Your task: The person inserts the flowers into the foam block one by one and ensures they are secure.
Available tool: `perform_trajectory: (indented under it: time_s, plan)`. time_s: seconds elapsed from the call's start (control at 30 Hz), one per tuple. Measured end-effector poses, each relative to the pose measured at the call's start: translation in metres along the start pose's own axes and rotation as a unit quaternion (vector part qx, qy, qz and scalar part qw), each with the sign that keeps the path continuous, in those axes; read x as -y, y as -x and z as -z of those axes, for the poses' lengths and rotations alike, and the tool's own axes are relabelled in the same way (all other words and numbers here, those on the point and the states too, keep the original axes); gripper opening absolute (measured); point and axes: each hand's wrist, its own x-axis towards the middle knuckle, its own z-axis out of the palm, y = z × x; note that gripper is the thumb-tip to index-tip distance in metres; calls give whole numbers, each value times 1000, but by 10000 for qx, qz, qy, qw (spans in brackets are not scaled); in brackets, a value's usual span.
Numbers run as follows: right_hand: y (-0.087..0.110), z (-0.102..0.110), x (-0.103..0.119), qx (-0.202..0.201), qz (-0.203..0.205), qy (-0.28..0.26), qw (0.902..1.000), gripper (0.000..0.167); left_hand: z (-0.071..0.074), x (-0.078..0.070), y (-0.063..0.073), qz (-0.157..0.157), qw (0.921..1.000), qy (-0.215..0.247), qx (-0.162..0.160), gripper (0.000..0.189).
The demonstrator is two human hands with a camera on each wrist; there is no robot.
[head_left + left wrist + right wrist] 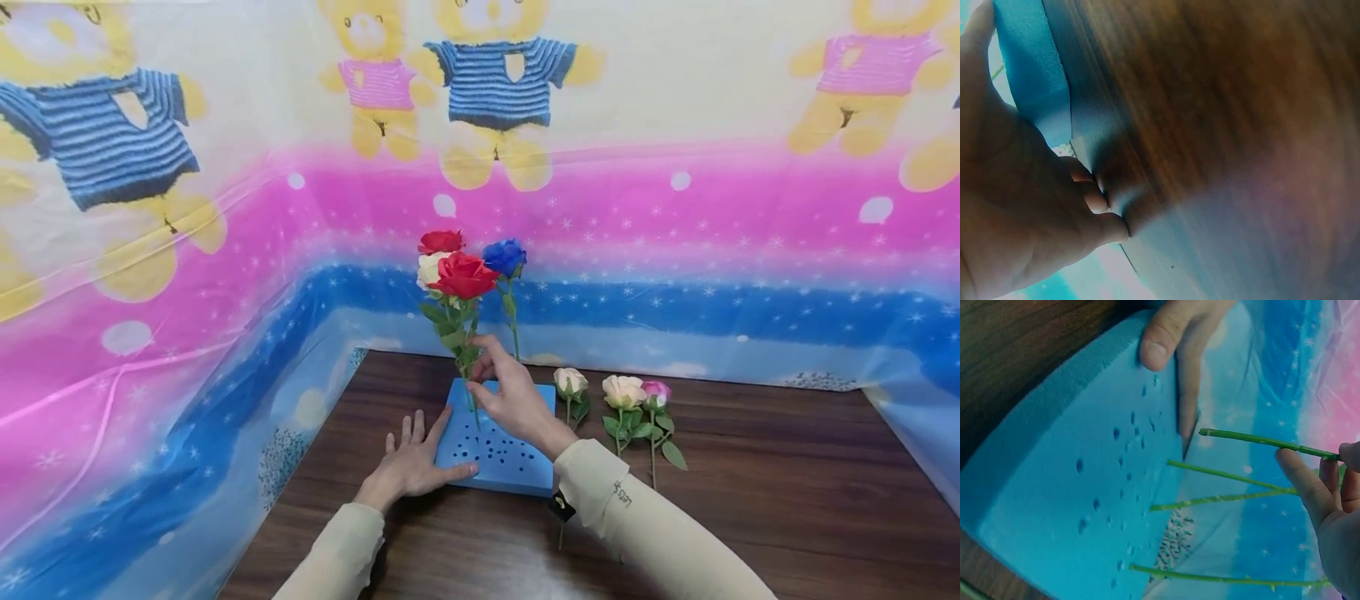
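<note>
A blue foam block (536, 471) dotted with small holes lies on the table. My right hand (517, 404) pinches the green stem (1254, 438) of an artificial rose, most likely the front red rose (467, 276). In the right wrist view the stem's lower end is free, above the block's holed face. Three more stems stand in the block; behind the front bloom show another red rose (440, 241), a white rose (430, 271) and a blue rose (506, 257). My left hand (412, 467) is spread at the block's left side, thumb on its front edge.
To the block's right, a cream rose (570, 382), a peach rose (622, 390) and a pink rose (657, 393) lie on the dark wooden table (765, 483). A bear-patterned cloth (615, 200) hangs along the table's back and left sides.
</note>
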Motion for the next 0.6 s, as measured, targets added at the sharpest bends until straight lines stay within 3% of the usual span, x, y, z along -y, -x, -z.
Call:
perform_trajectory:
  time_s: [0.6]
  plan:
    - [-2, -28, -15, 110, -166, 90, 9998, 57, -2, 2, -1, 96, 9999, 14, 31, 120]
